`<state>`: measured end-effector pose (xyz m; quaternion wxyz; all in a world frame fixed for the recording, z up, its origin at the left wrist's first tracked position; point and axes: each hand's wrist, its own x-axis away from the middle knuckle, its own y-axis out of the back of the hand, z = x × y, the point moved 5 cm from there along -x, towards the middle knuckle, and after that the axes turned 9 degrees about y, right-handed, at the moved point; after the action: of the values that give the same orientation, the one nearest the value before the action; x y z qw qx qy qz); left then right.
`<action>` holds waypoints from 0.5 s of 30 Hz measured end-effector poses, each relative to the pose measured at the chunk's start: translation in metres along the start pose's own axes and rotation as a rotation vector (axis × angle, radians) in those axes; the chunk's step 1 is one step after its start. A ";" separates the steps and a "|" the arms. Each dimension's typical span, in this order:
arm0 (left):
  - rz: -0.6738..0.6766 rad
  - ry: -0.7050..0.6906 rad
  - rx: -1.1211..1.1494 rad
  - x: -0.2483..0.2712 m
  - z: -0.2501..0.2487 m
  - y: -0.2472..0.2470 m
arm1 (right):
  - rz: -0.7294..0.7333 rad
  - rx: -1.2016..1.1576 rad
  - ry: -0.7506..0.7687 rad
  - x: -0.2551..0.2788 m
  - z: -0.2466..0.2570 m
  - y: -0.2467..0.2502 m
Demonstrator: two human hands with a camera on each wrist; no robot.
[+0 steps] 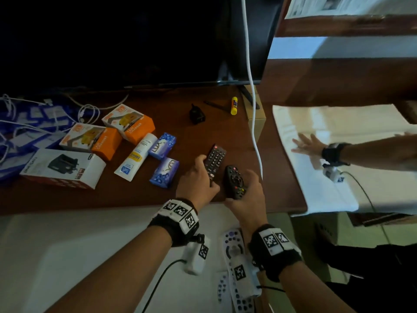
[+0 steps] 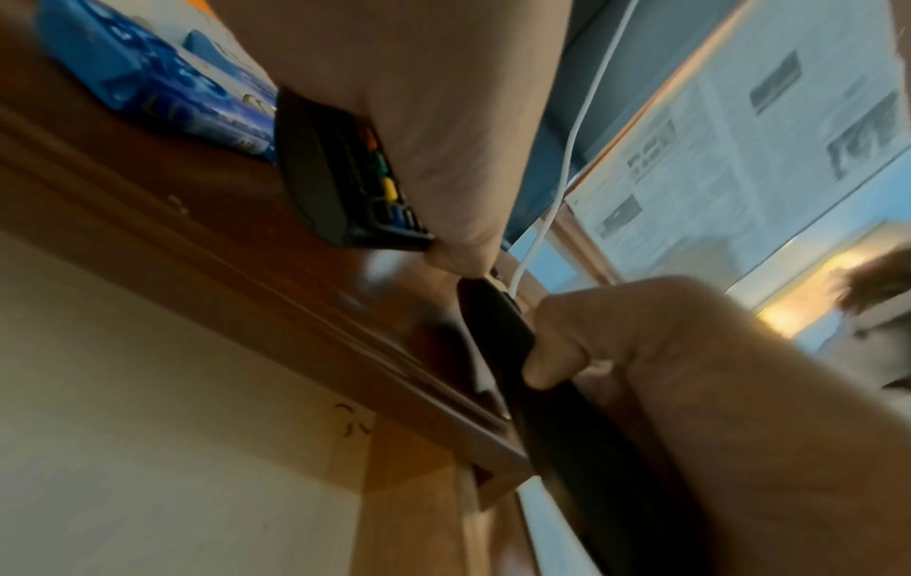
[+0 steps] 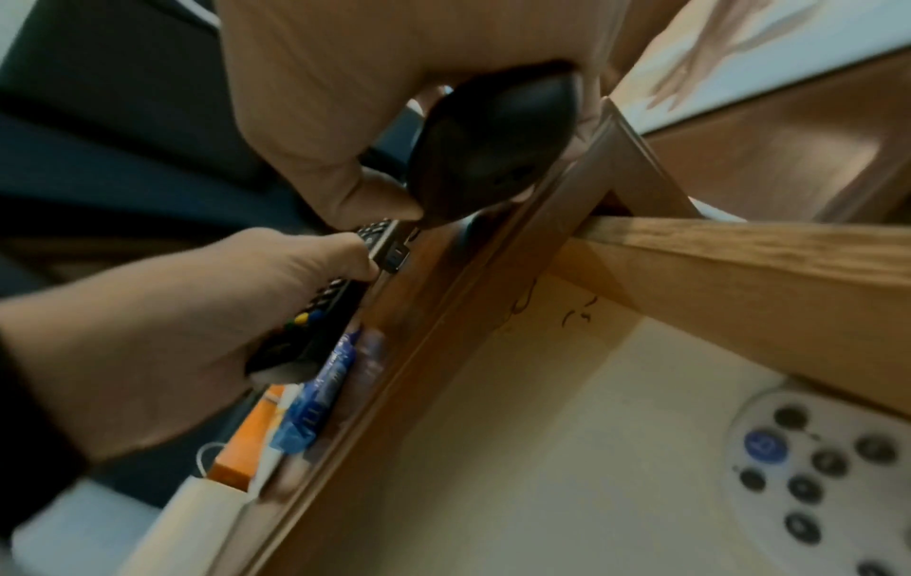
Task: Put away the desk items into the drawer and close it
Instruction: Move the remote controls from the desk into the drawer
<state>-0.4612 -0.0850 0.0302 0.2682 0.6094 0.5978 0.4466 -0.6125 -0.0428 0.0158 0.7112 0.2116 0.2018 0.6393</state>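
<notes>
In front of me stands a dark wooden desk [image 1: 203, 132], and a large black television screen [image 1: 112, 37] rises at its far edge, with a white cable [image 1: 250, 86] hanging down beside the screen. To the right of the desk a mirror [image 1: 338, 154] in a wooden frame reflects pale, bright light. The room is dim.

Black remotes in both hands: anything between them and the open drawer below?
Nothing visible blocks the drop. The drawer is open below the desk edge; white remotes already lie at its right end, under the right hand.
</notes>
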 end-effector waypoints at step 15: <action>0.254 0.231 0.408 0.107 0.095 -0.042 | 0.073 -0.276 -0.200 0.077 -0.012 -0.054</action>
<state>-0.4120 0.0444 -0.0251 0.0119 0.6659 0.6208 0.4135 -0.5672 0.0296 -0.0255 0.7263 0.1818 0.0324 0.6621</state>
